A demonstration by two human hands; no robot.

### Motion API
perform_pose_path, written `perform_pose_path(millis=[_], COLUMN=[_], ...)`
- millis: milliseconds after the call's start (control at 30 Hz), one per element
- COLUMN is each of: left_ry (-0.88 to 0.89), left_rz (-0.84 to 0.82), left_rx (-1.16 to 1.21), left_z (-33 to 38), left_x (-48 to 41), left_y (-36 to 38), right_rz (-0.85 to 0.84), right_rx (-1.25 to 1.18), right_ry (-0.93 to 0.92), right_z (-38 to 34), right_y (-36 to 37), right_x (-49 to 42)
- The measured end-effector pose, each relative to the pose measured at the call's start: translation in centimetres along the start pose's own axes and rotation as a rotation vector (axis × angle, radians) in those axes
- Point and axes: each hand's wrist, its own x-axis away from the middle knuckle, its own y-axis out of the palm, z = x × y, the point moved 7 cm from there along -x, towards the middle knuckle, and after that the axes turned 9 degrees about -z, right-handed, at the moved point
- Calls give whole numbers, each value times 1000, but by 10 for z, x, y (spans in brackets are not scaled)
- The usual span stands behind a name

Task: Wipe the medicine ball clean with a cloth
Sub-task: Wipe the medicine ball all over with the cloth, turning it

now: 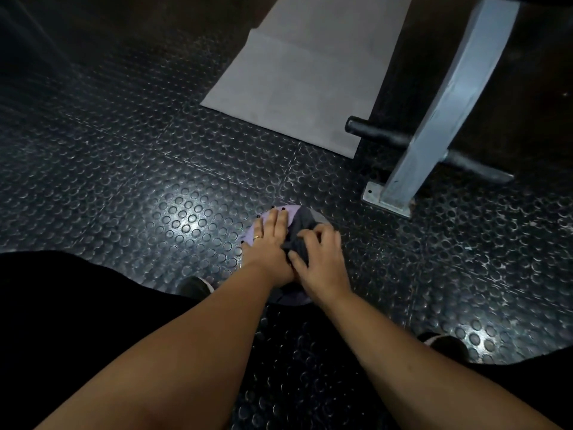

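Both forearms reach down to the purple medicine ball [291, 212] on the studded floor [124, 150]: left hand [271, 243] flat on it, right hand [322, 259] gripping the dark cloth [297, 231] against its top.

the ball [291, 210] sits on the floor [124, 150]. the left hand [269, 243] lies flat on its left side. the right hand [322, 259], just beside it, grips the cloth [297, 234] on top. a mat [304, 72] lies behind the ball. a post [446, 103] stands behind and to the right.
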Motion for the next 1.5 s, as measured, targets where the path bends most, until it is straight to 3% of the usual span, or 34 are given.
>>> perform_pose_path(millis=[167, 300, 500, 667, 1100, 1500], left_ry=[16, -9, -20, -17, -8, -73], left_rz=[-32, -40, -30, -16, 18, 17], left_rx=[20, 3, 21, 22, 114, 203], left_z=[3, 8, 10, 16, 4, -1], left_x=[-3, -3, -5, -2, -8, -22], left_y=[-3, -3, -4, -3, -7, -9], right_rz=[23, 131, 142, 8, 7, 59], right_rx=[1, -125, -211, -71, 84, -20], right_ry=[-112, -3, 124, 228, -78, 171], right_z=[10, 31, 44, 48, 5, 17], right_y=[-5, -12, -14, -17, 0, -10], right_x=[-6, -18, -34, -46, -1, -42])
